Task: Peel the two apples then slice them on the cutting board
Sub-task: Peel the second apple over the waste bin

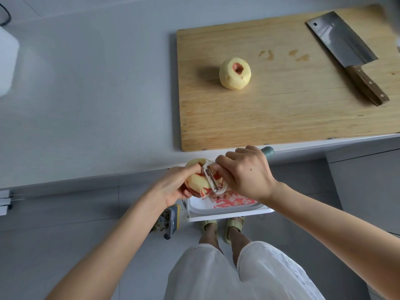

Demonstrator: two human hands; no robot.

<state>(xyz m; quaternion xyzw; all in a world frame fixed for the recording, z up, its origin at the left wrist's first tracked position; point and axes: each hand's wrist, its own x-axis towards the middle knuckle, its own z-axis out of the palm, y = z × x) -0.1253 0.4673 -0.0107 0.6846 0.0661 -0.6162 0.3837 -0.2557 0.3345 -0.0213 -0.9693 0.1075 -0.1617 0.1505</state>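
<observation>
A fully peeled pale apple [235, 73] rests on the wooden cutting board [281, 109], red only around its stem hollow. Below the counter's front edge, my left hand [175, 187] grips a second apple [200, 182], mostly peeled with patches of red skin left. My right hand [246, 172] holds a white peeler [211, 179] with its blade pressed on that apple; the grey-green handle end sticks out behind my fingers. A cleaver [346, 55] with a wooden handle lies at the board's right side.
A white bin [227, 214] under my hands holds red and white peel strips. A white container [7, 59] stands at the counter's far left. On the floor lie a yellow-grey object [172, 221] and my sandalled feet [223, 228].
</observation>
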